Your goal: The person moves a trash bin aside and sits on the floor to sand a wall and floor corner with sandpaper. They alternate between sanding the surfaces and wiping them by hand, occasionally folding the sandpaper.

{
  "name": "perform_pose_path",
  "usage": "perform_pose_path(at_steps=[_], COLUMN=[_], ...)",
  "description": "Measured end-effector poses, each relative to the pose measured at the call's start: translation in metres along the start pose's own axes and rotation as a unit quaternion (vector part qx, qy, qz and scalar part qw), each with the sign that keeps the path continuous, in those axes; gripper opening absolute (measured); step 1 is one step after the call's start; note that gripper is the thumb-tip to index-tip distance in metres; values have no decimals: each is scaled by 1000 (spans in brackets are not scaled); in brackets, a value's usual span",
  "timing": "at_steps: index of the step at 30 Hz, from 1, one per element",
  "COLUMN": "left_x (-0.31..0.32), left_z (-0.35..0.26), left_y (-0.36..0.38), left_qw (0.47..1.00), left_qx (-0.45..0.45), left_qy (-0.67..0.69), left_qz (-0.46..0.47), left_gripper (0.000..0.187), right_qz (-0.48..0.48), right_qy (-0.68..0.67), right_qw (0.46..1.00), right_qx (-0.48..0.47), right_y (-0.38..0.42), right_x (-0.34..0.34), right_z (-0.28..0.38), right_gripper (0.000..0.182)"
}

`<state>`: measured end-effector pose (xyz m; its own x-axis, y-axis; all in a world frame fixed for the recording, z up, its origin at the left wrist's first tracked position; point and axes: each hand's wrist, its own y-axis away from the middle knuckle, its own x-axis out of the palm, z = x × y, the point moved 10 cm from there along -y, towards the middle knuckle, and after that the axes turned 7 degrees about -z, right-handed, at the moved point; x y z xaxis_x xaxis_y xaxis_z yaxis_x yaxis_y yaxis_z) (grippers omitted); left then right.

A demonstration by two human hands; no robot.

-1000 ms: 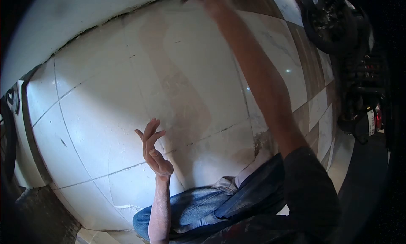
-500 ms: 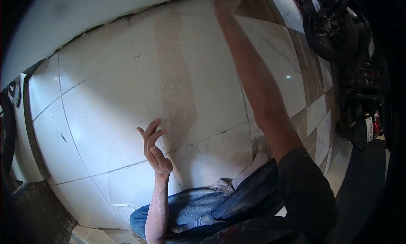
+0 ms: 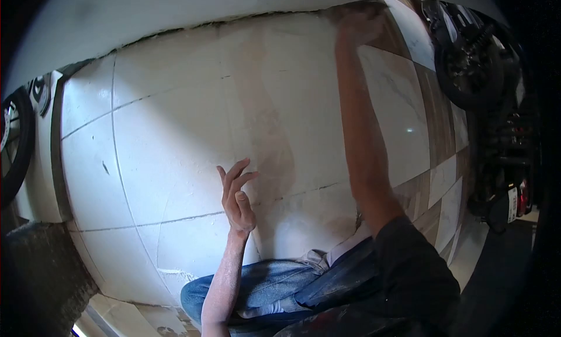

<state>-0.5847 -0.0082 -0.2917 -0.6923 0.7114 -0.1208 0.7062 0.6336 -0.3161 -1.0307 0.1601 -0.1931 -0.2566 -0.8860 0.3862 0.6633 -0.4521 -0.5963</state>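
My left hand (image 3: 238,199) is raised over the pale tiled floor (image 3: 175,173), its fingers loosely curled and apart, with nothing in them. Fine white dust coats that wrist and forearm. At the end of my outstretched right arm, my right hand (image 3: 359,26) is low by the foot of the wall (image 3: 234,4), near brown wood-patterned tiles (image 3: 388,39). Motion smears its fingers, so I cannot tell whether it holds anything. A damp-looking, darker streak (image 3: 272,144) runs across the tiles between my arms.
Motorcycles (image 3: 467,68) stand along the right side, one with a number plate (image 3: 512,204). On the left are a wheel (image 3: 20,144) and a raised ledge (image 3: 44,185). A rough dark gap runs along the wall's base. My jeans-covered legs (image 3: 269,284) are folded beneath me.
The view has shifted, so the floor and both arms sit further right and more wall shows at the top. My right hand stays by the wall's foot; the left keeps its loose pose.
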Motion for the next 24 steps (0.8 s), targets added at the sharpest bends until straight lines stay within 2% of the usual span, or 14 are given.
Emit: perform_pose_path(at_steps=[1, 2, 5, 8, 11, 13, 14, 16, 17, 18, 19, 20, 22, 24], left_x=[1, 1, 3, 9, 9, 5, 4, 8, 11, 12, 12, 12, 10, 9], left_z=[-1, -2, 1, -3, -7, -2, 1, 0, -1, 2, 1, -1, 1, 6], left_y=[0, -1, 0, 2, 3, 0, 1, 3, 2, 5, 3, 4, 3, 3], left_qw=[1000, 1000, 1000, 1000, 999, 1000, 1000, 1000, 1000, 999, 999, 999, 1000, 1000], left_qx=[-7, -5, 4, 3, 27, 20, 10, -1, 3, 6, 11, 12, 7, -1], left_qy=[8, 6, 4, 6, 1, -4, -4, -1, -5, -3, -10, -12, -9, -9], left_qz=[2, -2, 2, 26, 24, 19, 10, 19, 30, 33, 37, 35, 29, 28], left_gripper=[63, 62, 62, 61, 61, 61, 61, 61, 61, 61, 61, 61, 61, 61], right_qz=[8, -54, -119, 5, -40, 121, 125, -142, -147, -32, 90, 91, -17, -49], right_qy=[-42, 171, 332, 346, 590, 452, 457, 203, 209, 392, 548, 545, 309, 367], right_qw=[999, 983, 913, 918, 726, 881, 878, 967, 965, 918, 814, 814, 950, 924], right_qx=[12, -22, -206, -192, -350, 73, 74, -57, -57, 56, 171, 178, 53, 93], right_y=[11, 24, 37, 33, 12, -36, -32, -11, 0, 8, 26, 33, 28, 14], right_x=[5, 12, 26, 15, 6, 0, 12, -6, -6, 13, 18, 14, 8, 2], right_z=[6, 36, 65, 27, -28, -54, -27, 65, 63, 30, -7, -31, -55, 16], right_gripper=[30, 35, 43, 44, 34, 32, 32, 32, 32, 31, 31, 31, 34, 34])
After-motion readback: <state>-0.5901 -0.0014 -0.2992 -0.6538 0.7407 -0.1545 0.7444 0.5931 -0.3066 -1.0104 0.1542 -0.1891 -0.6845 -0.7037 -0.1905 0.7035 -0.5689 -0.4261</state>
